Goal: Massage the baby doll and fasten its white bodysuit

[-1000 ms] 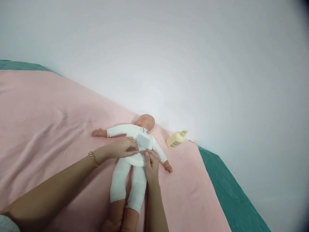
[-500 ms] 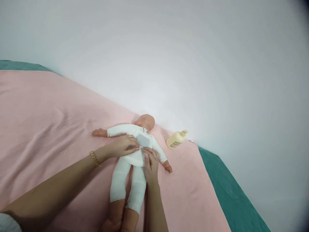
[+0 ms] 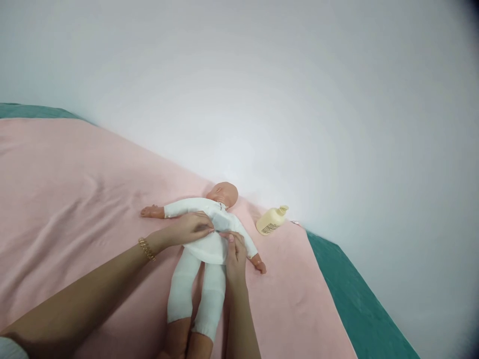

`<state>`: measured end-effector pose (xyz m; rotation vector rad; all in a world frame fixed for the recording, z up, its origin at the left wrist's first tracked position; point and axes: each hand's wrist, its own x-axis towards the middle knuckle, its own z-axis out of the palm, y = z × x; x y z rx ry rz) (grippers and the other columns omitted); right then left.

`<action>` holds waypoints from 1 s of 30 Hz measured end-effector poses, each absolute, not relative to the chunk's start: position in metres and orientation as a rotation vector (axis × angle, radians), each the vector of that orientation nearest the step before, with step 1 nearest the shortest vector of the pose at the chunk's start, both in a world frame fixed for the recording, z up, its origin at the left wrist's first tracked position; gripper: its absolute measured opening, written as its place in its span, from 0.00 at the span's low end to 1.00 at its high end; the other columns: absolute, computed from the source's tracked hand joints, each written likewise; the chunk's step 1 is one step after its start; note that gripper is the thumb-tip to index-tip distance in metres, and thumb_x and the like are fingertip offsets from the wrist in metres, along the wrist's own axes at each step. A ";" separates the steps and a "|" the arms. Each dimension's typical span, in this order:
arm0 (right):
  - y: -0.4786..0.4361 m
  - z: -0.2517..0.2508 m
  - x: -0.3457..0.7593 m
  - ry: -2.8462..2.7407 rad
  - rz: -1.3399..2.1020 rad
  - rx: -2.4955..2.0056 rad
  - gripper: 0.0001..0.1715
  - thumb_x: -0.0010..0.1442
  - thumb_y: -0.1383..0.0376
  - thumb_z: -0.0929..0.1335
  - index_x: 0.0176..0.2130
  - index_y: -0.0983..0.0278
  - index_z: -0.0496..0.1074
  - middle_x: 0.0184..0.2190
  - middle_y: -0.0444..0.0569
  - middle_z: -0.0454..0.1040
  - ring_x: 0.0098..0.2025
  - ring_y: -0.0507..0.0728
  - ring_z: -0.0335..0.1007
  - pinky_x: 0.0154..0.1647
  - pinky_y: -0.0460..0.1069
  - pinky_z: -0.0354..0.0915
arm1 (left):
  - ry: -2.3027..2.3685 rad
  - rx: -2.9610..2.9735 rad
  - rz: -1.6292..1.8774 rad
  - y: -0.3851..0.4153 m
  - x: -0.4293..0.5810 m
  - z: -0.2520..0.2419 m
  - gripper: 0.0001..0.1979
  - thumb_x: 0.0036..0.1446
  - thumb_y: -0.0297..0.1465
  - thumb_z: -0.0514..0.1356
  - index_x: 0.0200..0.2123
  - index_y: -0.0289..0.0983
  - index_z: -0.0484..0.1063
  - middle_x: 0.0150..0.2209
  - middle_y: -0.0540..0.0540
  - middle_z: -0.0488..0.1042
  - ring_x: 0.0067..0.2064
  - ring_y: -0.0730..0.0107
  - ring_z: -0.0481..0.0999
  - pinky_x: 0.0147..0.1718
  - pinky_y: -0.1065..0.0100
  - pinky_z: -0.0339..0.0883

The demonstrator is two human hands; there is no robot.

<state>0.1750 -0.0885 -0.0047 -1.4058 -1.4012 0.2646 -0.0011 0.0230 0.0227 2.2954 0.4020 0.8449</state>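
A pink blanket (image 3: 292,294) is running along the wall (image 3: 269,99), 1 doll (image 3: 211,248) lying near that edge beside a yellow bottle (image 3: 271,223). I'm clamping the fingertips of my left hand (image 3: 190,229) and right hand (image 3: 236,253) on its white top (image 3: 206,253).

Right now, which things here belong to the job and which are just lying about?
Belongs:
doll
its top, touched by left hand and right hand

Lying about:
bottle, beside the doll, untouched
blanket, under the doll
green cloth, past the blanket's edge
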 end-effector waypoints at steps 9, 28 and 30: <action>-0.033 0.025 0.191 -1.387 0.291 -1.457 0.28 0.67 0.50 0.56 0.37 0.62 0.77 0.40 0.51 0.78 0.47 0.59 0.70 0.51 0.53 0.62 | 0.505 2.154 0.918 0.052 0.014 0.041 0.23 0.67 0.45 0.44 0.38 0.38 0.74 0.42 0.48 0.77 0.46 0.64 0.74 0.49 0.64 0.64; -0.026 -0.001 0.192 -1.413 0.291 -1.471 0.24 0.68 0.53 0.57 0.37 0.62 0.75 0.39 0.51 0.76 0.45 0.58 0.69 0.50 0.52 0.61 | 0.476 2.449 0.910 0.054 0.031 0.011 0.16 0.67 0.40 0.50 0.44 0.40 0.75 0.45 0.45 0.77 0.49 0.61 0.72 0.53 0.59 0.58; -0.028 -0.001 0.192 -1.417 0.280 -1.442 0.24 0.69 0.54 0.57 0.39 0.62 0.75 0.41 0.51 0.76 0.47 0.58 0.68 0.52 0.52 0.61 | 0.438 2.451 0.942 0.053 0.030 0.011 0.16 0.67 0.39 0.49 0.44 0.40 0.74 0.46 0.45 0.76 0.51 0.62 0.70 0.54 0.59 0.57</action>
